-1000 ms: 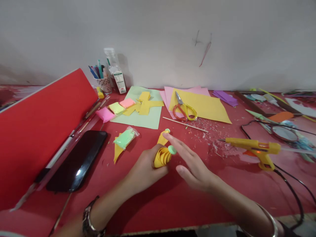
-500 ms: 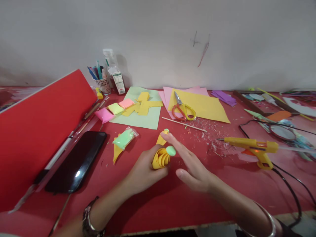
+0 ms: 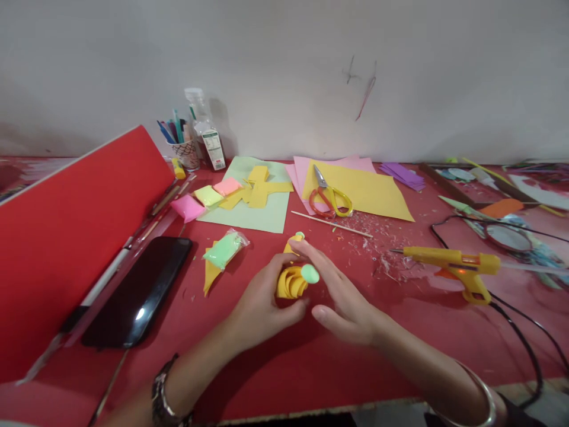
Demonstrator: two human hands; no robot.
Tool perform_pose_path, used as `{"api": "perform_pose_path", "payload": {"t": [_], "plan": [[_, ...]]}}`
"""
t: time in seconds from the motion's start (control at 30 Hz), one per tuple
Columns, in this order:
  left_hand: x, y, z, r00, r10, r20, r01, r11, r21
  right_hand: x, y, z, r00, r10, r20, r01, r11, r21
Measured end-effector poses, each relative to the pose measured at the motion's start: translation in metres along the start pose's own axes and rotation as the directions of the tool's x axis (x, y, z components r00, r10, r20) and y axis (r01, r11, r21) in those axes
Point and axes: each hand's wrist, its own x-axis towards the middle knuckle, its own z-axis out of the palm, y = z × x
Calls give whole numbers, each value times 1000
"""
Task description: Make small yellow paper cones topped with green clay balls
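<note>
Apparently left hand [image 3: 258, 302] around paper coil [image 3: 291, 283].

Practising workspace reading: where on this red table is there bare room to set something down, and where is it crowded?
Bare table along the near edge: between the phone and the left hand gripping the yellow paper coil, and between the right hand and the glue gun. Crowded: papers and scissors at the back, scraps and cables right.

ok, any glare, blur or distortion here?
Head view: small glare spot on the phone; right edge beyond the glue gun is smeared; the table rim bows from the lens; left hand, right hand and roll are fairly sharp, with soft shadows beneath.
</note>
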Motion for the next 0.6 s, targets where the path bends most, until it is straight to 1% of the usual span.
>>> {"api": "perform_pose_path", "payload": {"t": [0.07, 0.13, 0.23, 0.37, 0.47, 0.53, 0.6], "plan": [[0, 0, -1, 997, 74, 6, -75, 995, 61, 1, 0, 1, 997, 10, -82, -7, 1000, 29], [-1, -1, -2, 991, 126, 39, -131, 982, 139, 2, -1, 1, 987, 1, -161, 5, 999, 34], [0, -4, -2, 988, 150, 47, -156, 970, 187, 6, -4, 0, 975, -52, -215, 59, 998, 27], [-1, -6, 0, 997, 70, 44, -77, 979, 187, 8, -5, -3, 972, -77, -222, 98, 991, 88], [-2, -5, 0, 995, 2, 104, -24, 979, 204, 9, -4, -4, 974, -36, -223, 77, 981, 176], [-2, -5, -1, 989, -20, 143, -7, 983, 184, 8, -4, -4, 978, 1, -210, 55, 964, 261], [-2, -4, -1, 988, -30, 148, 4, 985, 172, 8, -3, -3, 980, 35, -193, 33, 939, 341]]}}
